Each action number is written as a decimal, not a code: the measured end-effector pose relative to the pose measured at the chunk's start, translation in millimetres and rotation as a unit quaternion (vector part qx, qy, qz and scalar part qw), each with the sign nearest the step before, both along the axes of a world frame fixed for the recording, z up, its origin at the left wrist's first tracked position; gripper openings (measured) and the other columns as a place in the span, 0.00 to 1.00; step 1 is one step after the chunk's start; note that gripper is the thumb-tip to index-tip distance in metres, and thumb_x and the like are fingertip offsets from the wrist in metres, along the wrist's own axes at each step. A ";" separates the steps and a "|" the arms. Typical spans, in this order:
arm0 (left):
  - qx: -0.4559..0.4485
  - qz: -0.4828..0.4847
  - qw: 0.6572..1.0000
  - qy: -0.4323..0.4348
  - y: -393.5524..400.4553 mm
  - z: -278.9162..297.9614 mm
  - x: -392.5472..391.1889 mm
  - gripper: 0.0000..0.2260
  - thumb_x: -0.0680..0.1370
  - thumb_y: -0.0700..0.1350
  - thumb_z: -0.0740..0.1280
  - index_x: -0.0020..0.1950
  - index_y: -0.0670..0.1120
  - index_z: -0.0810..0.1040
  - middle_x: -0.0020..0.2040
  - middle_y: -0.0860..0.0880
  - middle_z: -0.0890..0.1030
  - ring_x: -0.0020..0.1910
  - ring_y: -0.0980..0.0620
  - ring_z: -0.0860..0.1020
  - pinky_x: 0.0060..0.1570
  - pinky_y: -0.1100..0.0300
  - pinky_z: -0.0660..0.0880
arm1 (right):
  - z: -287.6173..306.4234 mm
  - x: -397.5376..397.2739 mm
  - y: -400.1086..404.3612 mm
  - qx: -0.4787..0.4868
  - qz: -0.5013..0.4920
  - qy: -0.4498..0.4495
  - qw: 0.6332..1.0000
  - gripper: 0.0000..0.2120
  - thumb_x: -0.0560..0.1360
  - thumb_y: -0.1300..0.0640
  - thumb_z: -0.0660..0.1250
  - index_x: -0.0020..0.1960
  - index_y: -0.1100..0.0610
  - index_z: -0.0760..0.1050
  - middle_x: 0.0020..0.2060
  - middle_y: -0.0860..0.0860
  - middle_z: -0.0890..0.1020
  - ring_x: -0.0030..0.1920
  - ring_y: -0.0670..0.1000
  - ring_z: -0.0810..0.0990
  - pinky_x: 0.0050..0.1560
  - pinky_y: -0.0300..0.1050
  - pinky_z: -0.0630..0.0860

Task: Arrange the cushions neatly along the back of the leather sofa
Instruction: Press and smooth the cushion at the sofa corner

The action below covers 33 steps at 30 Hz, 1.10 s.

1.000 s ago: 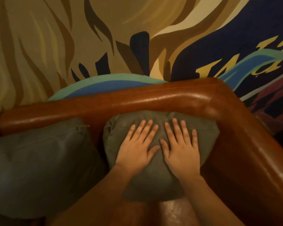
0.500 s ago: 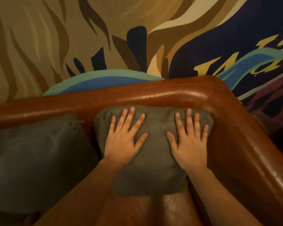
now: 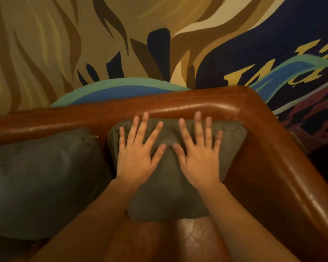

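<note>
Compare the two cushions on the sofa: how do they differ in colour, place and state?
The olive cushion sits in the sofa's corner, against the backrest and armrest; the grey cushion lies further left. Both the left hand and the right hand press flat on the olive cushion; nothing touches the grey cushion. The grey cushion shows a zipper pull; the olive cushion shows none. Both lean against the backrest.
</note>
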State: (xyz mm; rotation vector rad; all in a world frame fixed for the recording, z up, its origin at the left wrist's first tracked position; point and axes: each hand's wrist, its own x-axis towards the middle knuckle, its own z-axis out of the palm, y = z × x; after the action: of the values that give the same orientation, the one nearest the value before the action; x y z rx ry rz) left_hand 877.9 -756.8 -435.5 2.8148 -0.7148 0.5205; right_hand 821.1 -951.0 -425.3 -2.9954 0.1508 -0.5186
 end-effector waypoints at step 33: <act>0.056 0.054 0.988 0.134 -36.7 -8.4 1.7 0.27 0.85 0.61 0.43 0.84 0.55 0.52 0.85 0.50 0.51 0.83 0.49 0.46 0.80 0.48 0.38 | -11.7 15.6 -1.9 -0.006 0.033 0.121 0.992 0.28 0.85 0.39 0.43 0.83 0.46 0.53 0.83 0.51 0.55 0.83 0.53 0.47 0.81 0.57 0.38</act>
State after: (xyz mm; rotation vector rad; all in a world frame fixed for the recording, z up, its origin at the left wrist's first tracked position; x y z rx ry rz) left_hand 879.6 -793.5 -443.8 2.9597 -0.5547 0.1149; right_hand 836.7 -952.9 -437.0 -3.0527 0.0674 -0.1503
